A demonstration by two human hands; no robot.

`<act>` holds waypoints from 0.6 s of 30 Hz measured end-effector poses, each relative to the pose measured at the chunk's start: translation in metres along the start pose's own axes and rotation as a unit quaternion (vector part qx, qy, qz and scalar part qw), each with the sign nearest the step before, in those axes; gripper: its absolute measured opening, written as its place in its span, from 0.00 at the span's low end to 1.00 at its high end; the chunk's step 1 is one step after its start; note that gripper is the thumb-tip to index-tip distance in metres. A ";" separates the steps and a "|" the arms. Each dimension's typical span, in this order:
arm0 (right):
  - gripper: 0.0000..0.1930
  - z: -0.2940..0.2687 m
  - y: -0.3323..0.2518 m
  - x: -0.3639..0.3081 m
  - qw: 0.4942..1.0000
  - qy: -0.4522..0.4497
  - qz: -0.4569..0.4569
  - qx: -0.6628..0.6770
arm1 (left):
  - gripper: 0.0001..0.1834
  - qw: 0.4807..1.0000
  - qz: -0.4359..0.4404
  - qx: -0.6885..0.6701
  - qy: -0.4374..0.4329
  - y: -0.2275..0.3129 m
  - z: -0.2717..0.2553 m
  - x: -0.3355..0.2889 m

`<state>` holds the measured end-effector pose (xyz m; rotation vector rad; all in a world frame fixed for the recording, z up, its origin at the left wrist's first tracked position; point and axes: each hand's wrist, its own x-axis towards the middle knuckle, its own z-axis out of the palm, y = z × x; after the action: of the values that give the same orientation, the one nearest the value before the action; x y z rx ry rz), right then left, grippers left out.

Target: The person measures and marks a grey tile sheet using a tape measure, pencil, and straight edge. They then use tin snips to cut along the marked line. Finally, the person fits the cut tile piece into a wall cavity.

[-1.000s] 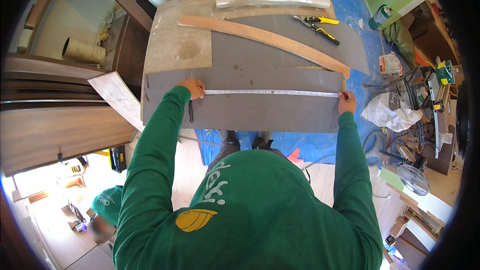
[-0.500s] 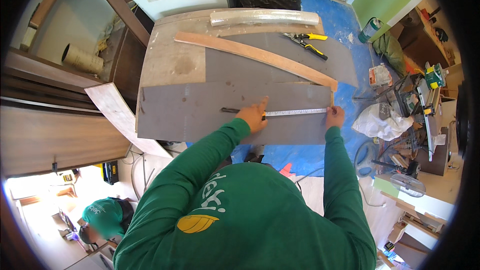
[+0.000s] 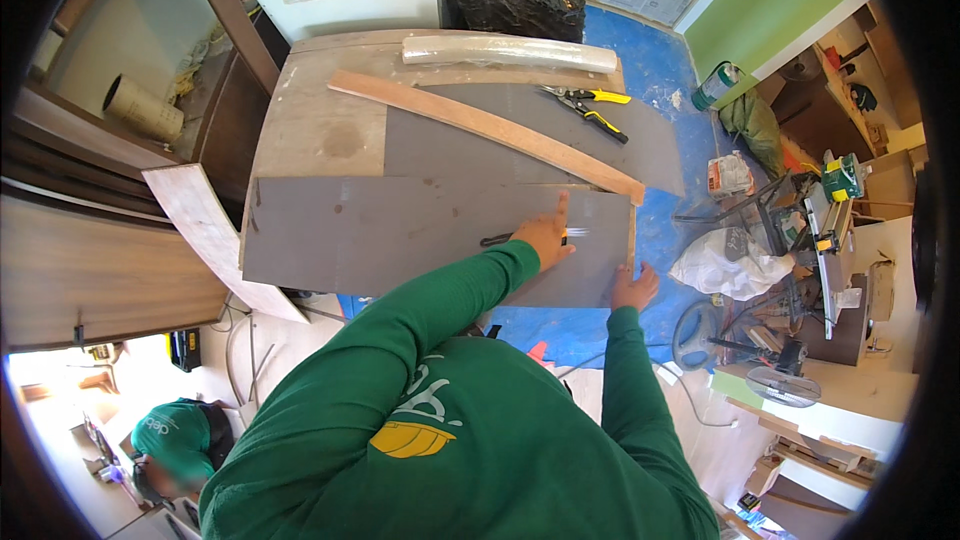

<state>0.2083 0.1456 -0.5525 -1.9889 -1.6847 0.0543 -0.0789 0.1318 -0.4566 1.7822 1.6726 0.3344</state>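
A long grey-brown sheet (image 3: 400, 230) lies lengthwise in front of me on the worktable. My left hand (image 3: 543, 238) rests on its right half, closed round a tape measure, index finger stretched forward. The palm hides most of the tape measure; its dark strap (image 3: 495, 240) sticks out on the left, and a short blurred bit of blade (image 3: 579, 233) on the right. At the sheet's right edge is my right hand (image 3: 634, 288), fingers apart and holding nothing. Beyond the sheet, a wooden strip (image 3: 480, 130) lies slanted across another grey sheet (image 3: 440, 155), near yellow-and-black snips (image 3: 590, 110).
A plastic-wrapped roll (image 3: 510, 53) lies along the table's far side. Blue floor sheeting (image 3: 655, 90) runs behind and right. A white sack (image 3: 730, 262), a fan (image 3: 785, 385) and tools crowd the right. A curved board (image 3: 205, 230) leans at left; another person (image 3: 180, 445) is lower left.
The long extended blade has drawn back to a short end by my left hand. My right hand has let go of the blade's end and slipped nearer along the sheet's edge.
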 end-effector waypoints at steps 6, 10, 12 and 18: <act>0.24 -0.025 0.027 -0.028 0.996 0.024 0.024 0.077 | 0.63 0.996 -0.026 -0.088 0.016 -0.009 -0.019 0.006; 0.12 -0.079 0.005 -0.006 0.907 -0.063 0.224 0.351 | 0.58 0.994 -0.093 0.012 0.052 -0.078 -0.068 -0.003; 0.11 -0.127 -0.029 0.019 0.865 -0.124 0.193 0.447 | 0.58 0.987 -0.092 0.003 0.128 -0.122 -0.100 -0.002; 0.28 -0.293 -0.159 0.087 0.760 -0.215 -0.305 0.532 | 0.49 0.931 -0.126 0.072 0.336 -0.235 -0.203 0.010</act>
<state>0.1881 0.1332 -0.2091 -0.5506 -1.8283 1.0423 -0.3842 0.1914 -0.4517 1.6201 2.4263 0.7871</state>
